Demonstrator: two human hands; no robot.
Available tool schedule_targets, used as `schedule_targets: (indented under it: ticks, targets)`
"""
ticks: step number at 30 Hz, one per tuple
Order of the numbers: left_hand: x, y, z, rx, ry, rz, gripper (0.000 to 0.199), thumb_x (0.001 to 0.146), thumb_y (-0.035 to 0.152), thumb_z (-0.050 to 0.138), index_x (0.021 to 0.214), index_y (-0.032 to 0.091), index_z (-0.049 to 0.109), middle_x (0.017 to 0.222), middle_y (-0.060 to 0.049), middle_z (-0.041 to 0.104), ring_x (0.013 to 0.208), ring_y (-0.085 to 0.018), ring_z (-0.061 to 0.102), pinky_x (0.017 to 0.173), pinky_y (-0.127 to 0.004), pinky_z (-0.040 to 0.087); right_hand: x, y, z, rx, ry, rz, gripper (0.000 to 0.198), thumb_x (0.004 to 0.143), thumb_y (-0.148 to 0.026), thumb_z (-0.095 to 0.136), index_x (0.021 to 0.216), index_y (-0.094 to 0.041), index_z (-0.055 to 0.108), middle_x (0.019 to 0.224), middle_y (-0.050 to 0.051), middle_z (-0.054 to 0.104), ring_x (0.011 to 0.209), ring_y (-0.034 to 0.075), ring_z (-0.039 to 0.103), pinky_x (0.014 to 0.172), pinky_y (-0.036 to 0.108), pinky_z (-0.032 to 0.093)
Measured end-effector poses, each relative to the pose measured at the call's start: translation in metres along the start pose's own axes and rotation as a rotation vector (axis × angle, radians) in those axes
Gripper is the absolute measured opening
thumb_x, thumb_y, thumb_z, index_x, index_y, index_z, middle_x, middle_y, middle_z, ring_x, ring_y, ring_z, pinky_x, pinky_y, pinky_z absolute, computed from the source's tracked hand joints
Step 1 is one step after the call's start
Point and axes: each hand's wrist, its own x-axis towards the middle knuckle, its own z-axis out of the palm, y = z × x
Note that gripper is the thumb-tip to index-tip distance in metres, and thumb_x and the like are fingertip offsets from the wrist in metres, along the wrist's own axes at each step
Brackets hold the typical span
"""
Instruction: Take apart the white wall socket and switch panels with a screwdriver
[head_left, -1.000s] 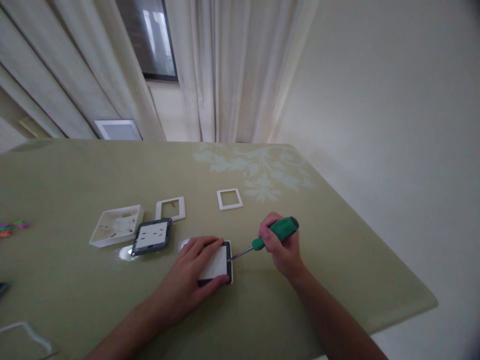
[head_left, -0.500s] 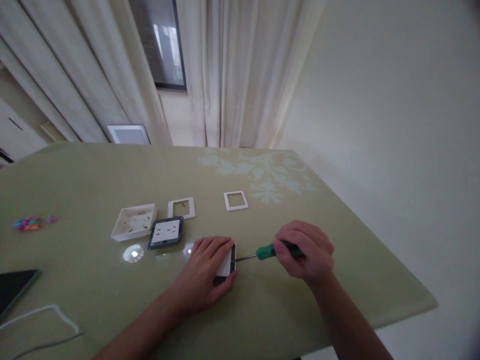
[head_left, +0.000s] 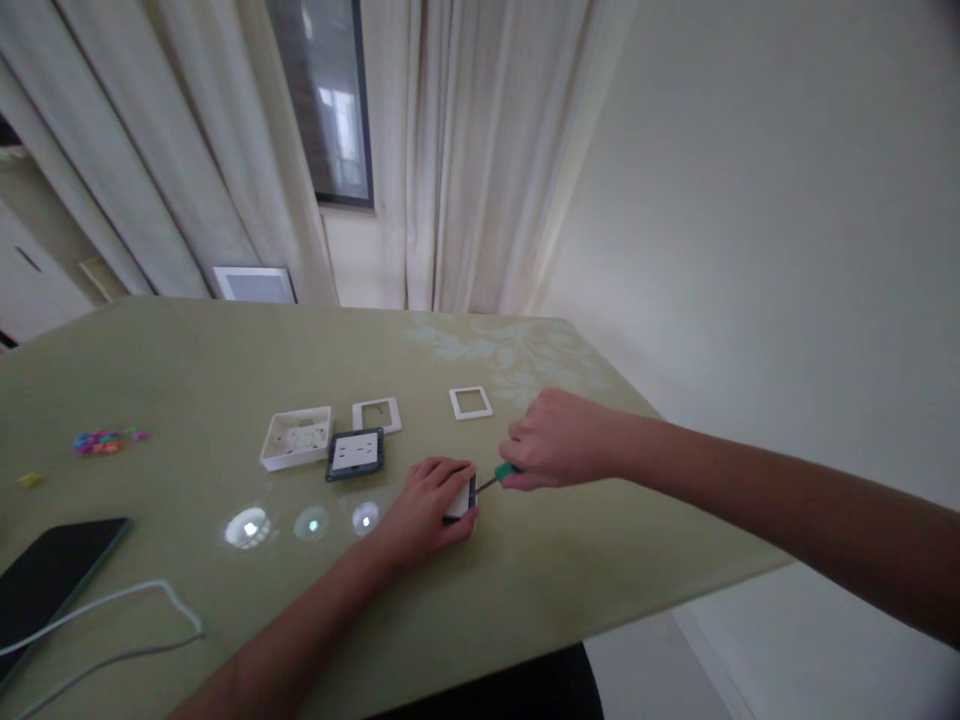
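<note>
My left hand (head_left: pixel 439 500) is closed over a white wall plate with a dark edge (head_left: pixel 459 505), pressing it to the table; most of the plate is hidden under the fingers. In my right hand (head_left: pixel 544 445) is a screwdriver with a green handle (head_left: pixel 505 471), tilted upward to the right. Its metal tip meets the dark right edge of the plate. Left of my hands lies a socket panel (head_left: pixel 355 453) with a white face and dark frame, touching or close to a white frame (head_left: pixel 377 402) behind it. A white mounting box (head_left: pixel 289 450) stands beside the panel, its hollow side up.
Another white frame (head_left: pixel 453 405) lies farther back. To the left are small colourful pieces (head_left: pixel 101 443), a yellow piece (head_left: pixel 30 480), a dark tablet-like slab (head_left: pixel 60 570) and a white cable (head_left: pixel 161 584). Curtains (head_left: pixel 472 150) hang behind the table (head_left: pixel 202 380); a wall (head_left: pixel 787 250) rises right.
My right forearm has swung up and outward, and the right hand has turned over the screwdriver handle, nearer the plate. The camera view has shifted. My left hand still grips the plate.
</note>
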Motion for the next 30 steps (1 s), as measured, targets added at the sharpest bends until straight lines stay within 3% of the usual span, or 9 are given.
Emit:
schedule_targets:
  ticks: [3, 8, 12, 16, 23, 26, 30]
  targets:
    - [0.002, -0.002, 0.001, -0.003, 0.001, -0.002, 0.05, 0.094, 0.034, 0.071, 0.143, 0.023, 0.068, 0.137, -0.014, 0.075, 0.127, -0.035, 0.066, 0.114, -0.055, 0.052, 0.004, 0.012, -0.002, 0.05, 0.018, 0.069, 0.036, 0.075, -0.039, 0.094, 0.056, -0.024, 0.067, 0.053, -0.002, 0.066, 0.053, 0.014, 0.057, 0.06, 0.029, 0.026]
    - [0.004, -0.003, 0.0, -0.015, -0.014, -0.002, 0.045, 0.097, 0.035, 0.069, 0.141, 0.023, 0.066, 0.137, -0.014, 0.075, 0.128, -0.035, 0.065, 0.116, -0.056, 0.05, -0.023, 0.026, 0.015, 0.168, 0.11, 0.213, 0.049, 0.084, -0.066, 0.081, 0.061, -0.024, 0.074, 0.054, -0.001, 0.068, 0.051, 0.014, 0.054, 0.059, 0.027, 0.029]
    - [0.006, -0.004, 0.0, -0.014, -0.026, -0.004, 0.043, 0.098, 0.034, 0.068, 0.139, 0.021, 0.066, 0.137, -0.014, 0.075, 0.129, -0.035, 0.064, 0.116, -0.056, 0.049, -0.063, 0.025, 0.052, 0.281, 0.193, 0.351, 0.058, 0.092, -0.076, 0.066, 0.07, -0.024, 0.082, 0.055, -0.001, 0.07, 0.049, 0.012, 0.053, 0.056, 0.025, 0.033]
    - [0.006, -0.004, 0.001, -0.011, -0.029, 0.006, 0.043, 0.098, 0.036, 0.068, 0.139, 0.021, 0.065, 0.136, -0.014, 0.075, 0.128, -0.034, 0.065, 0.116, -0.055, 0.05, -0.093, 0.014, 0.095, 0.346, 0.318, 0.494, 0.063, 0.099, -0.074, 0.057, 0.079, -0.022, 0.086, 0.06, 0.0, 0.073, 0.052, 0.012, 0.057, 0.054, 0.023, 0.037]
    - [0.004, -0.009, 0.003, -0.01, -0.01, 0.002, 0.044, 0.099, 0.036, 0.066, 0.14, 0.02, 0.063, 0.139, -0.015, 0.074, 0.13, -0.035, 0.065, 0.116, -0.056, 0.048, -0.107, -0.012, 0.153, 0.349, 0.42, 0.609, 0.068, 0.108, -0.069, 0.045, 0.084, -0.019, 0.085, 0.07, 0.004, 0.08, 0.06, 0.018, 0.07, 0.057, 0.026, 0.047]
    - [0.003, -0.011, 0.003, -0.01, -0.002, 0.0, 0.044, 0.099, 0.036, 0.066, 0.14, 0.019, 0.063, 0.138, -0.015, 0.074, 0.13, -0.036, 0.064, 0.115, -0.058, 0.049, -0.108, -0.018, 0.156, 0.298, 0.392, 0.602, 0.068, 0.113, -0.062, 0.039, 0.086, -0.018, 0.084, 0.071, 0.005, 0.08, 0.062, 0.018, 0.072, 0.056, 0.025, 0.047]
    - [0.003, -0.012, 0.001, -0.011, -0.003, 0.018, 0.045, 0.098, 0.036, 0.068, 0.14, 0.021, 0.063, 0.137, -0.014, 0.075, 0.128, -0.036, 0.066, 0.113, -0.057, 0.052, -0.103, -0.007, 0.115, 0.17, 0.287, 0.485, 0.061, 0.111, -0.064, 0.048, 0.089, -0.018, 0.081, 0.078, 0.007, 0.08, 0.067, 0.017, 0.07, 0.063, 0.026, 0.043]
